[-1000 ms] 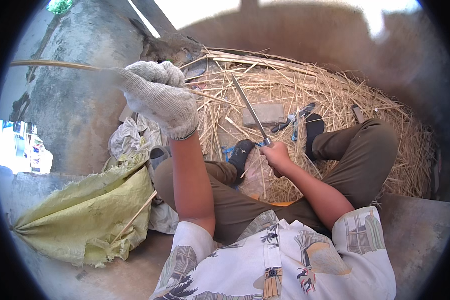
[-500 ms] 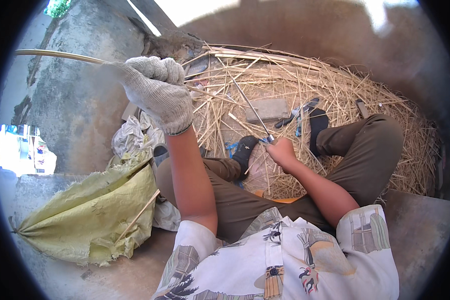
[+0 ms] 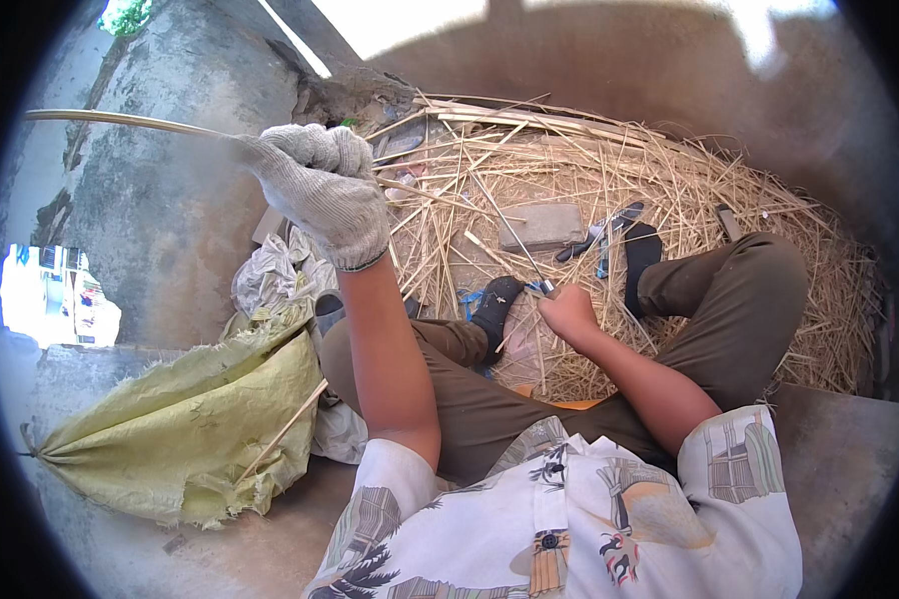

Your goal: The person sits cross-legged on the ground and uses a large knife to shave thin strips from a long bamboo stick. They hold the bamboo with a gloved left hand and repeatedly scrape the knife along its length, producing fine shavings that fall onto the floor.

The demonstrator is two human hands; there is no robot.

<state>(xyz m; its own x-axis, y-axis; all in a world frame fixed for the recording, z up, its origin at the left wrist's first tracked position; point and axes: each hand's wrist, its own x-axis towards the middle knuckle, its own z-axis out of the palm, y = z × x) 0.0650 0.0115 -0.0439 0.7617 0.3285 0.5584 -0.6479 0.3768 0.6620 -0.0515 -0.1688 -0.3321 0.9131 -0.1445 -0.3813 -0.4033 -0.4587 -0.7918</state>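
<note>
My left hand (image 3: 320,190), in a grey knit glove, is raised high and shut on a long pale bamboo strip (image 3: 130,122) that runs off to the upper left. My right hand (image 3: 567,311), bare, is low between my legs and shut on the handle of a knife (image 3: 514,245) whose thin blade points up and to the left over the straw. I sit with knees apart in dark trousers and black socks.
A heap of straw and split bamboo slivers (image 3: 669,200) covers the ground ahead. A flat grey stone (image 3: 541,226) and dark hand tools (image 3: 599,235) lie on it. A yellow-green woven sack (image 3: 190,419) lies at my left beside a concrete wall (image 3: 160,200).
My left hand has pulled the strip a little further left and down. My right hand with the knife has moved slightly lower and the blade now leans more to the left.
</note>
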